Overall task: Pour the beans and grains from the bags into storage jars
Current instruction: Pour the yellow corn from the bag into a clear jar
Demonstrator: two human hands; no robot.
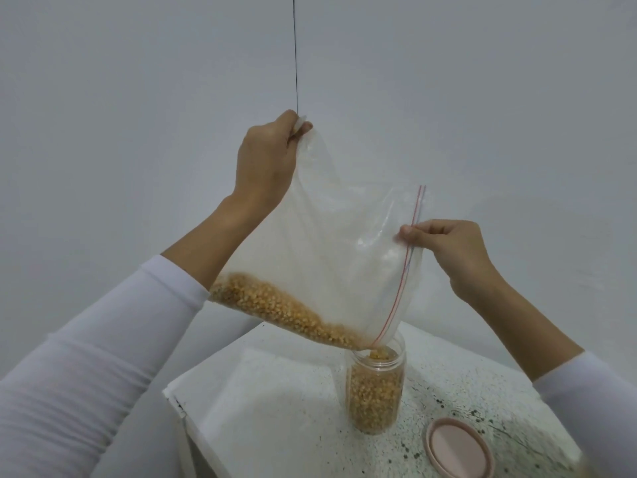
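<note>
A clear zip-lock bag (331, 236) is held tilted above a speckled white table (465, 384). Its zip edge, marked by a red line, runs down the right side, and the lower corner of that open edge sits in the mouth of a clear plastic jar (376, 391).

The left hand (267, 157) is raised at the 11 o'clock position relative to the jar. Its fingers and thumb pinch the bag's upper closed corner. The right hand (448, 250) is at the 1 o'clock position relative to the jar. Its thumb and curled fingers pinch the zip edge about midway along its length.

Yellow corn kernels (275, 305) lie along the bag's lower edge in a sloping band. The band descends toward the corner at the jar mouth. Kernels are visible at the jar opening.

The jar stands upright on the table and is filled with kernels to just below its neck. A round pink lid (458, 450) lies flat on the table at the 4 o'clock position from the jar, apart from it. Both forearms wear white sleeves (103, 357). A plain grey wall (138, 98) lies behind.
</note>
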